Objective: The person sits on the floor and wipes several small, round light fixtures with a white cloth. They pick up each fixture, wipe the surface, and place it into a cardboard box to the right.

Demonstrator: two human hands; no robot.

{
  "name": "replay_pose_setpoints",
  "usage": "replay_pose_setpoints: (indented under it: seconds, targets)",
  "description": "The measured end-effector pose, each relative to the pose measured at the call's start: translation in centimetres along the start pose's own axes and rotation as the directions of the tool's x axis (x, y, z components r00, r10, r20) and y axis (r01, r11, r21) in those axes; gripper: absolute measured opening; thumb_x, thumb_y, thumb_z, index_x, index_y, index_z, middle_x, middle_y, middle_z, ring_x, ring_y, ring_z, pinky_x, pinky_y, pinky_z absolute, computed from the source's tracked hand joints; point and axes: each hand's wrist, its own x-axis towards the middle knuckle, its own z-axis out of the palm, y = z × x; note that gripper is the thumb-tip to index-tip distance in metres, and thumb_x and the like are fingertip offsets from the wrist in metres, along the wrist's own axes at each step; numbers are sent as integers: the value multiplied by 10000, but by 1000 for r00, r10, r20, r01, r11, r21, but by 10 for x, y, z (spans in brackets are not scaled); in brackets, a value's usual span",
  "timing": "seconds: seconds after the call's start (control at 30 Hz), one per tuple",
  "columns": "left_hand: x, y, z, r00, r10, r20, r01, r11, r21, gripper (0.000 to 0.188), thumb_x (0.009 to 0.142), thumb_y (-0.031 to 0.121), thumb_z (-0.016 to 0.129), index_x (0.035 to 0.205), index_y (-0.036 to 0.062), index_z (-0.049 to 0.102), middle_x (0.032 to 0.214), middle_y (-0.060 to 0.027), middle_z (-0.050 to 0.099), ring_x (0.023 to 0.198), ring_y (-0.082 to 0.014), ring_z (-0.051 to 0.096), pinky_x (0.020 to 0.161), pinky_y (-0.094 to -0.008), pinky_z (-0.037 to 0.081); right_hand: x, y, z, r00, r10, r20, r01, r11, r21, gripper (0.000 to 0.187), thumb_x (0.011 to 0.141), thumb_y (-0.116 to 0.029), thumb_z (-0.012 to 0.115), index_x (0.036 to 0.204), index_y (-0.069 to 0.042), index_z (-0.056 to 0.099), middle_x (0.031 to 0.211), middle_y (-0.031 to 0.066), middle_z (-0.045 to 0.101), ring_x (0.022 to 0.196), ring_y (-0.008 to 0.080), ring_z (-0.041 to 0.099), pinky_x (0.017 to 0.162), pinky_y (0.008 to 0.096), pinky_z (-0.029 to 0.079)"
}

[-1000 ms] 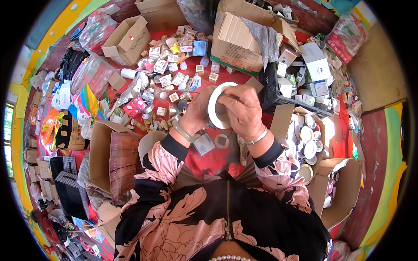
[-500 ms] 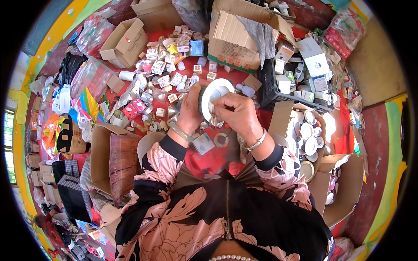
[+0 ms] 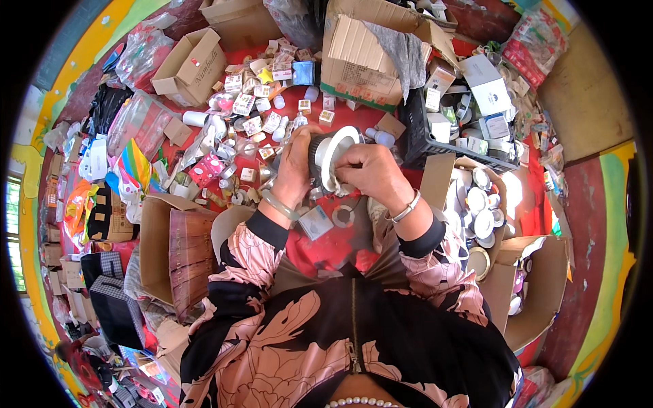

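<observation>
A round lamp fitting that looks like a downlight (image 3: 345, 141), with a wide white rim and a dark ribbed body, is held up in front of me. My left hand (image 3: 292, 168) is closed round the dark body from the left. My right hand (image 3: 378, 171) has its fingers pinched together at the open front of the white rim; what lies between the fingertips is hidden. Below my hands, a small white and grey box (image 3: 316, 223) lies on the red floor covering beside a flat pale ring (image 3: 343, 216).
Many small boxes and bottles spread beyond my hands. A large carton (image 3: 360, 64) and a black crate (image 3: 462, 153) stand at the back right. Nearer right, a carton of white round pieces (image 3: 484, 224) sits by another open carton (image 3: 544, 292). An open carton (image 3: 158, 248) is at left.
The downlight has turned so its front faces more to the right and more of its ribbed body shows. My right hand stays at the rim with its fingers pinched.
</observation>
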Motion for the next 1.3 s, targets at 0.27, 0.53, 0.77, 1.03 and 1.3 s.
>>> replay_pose_setpoints:
  seconds: [0.27, 0.53, 0.77, 1.03, 1.3]
  targets:
    - [-3, 4, 2, 994, 104, 13, -103, 954, 282, 270, 898, 274, 480, 1023, 42, 533, 922, -44, 586, 831, -123, 558, 711, -259, 456, 12, 15, 10, 725, -43, -687, 319, 906, 279, 72, 774, -22, 640, 846, -22, 643, 825, 40, 610, 698, 94, 566, 616, 210, 461]
    - [-1, -23, -27, 940, -299, 165, 289, 440, -850, 376, 902, 205, 466, 1228, 17, 465, 1171, -141, 554, 1063, -273, 565, 896, -392, 485, 3, 28, -52, 862, 233, -450, 198, 661, 724, 86, 833, -25, 526, 905, -72, 532, 852, 8, 581, 709, 82, 556, 618, 205, 478]
    - [2, -10, -22, 915, -295, 276, 380, 397, -836, 374, 940, 244, 388, 1209, -4, 469, 1157, -148, 559, 1060, -257, 568, 892, -404, 490, -3, 2, -28, 824, -318, -468, 349, 937, -23, 327, 640, 125, 536, 895, -71, 594, 916, 32, 610, 830, 159, 580, 711, 238, 470]
    - [-10, -5, -10, 954, -194, 229, 290, 790, -540, 333, 860, 58, 515, 1188, 13, 478, 1058, -100, 580, 963, -159, 573, 849, -303, 473, -2, -10, -5, 701, -703, -119, 383, 512, -769, 250, 647, -114, 588, 894, -119, 630, 1019, 23, 548, 946, 218, 508, 730, 344, 421]
    - [-4, 10, -10, 995, 34, 97, -57, 966, 251, 236, 903, 229, 441, 1025, 51, 536, 901, -37, 582, 771, -111, 562, 678, -249, 464, -14, -16, 7, 936, -336, -106, 168, 691, -703, 228, 699, -101, 579, 910, -40, 639, 834, 105, 542, 846, 298, 542, 670, 382, 461]
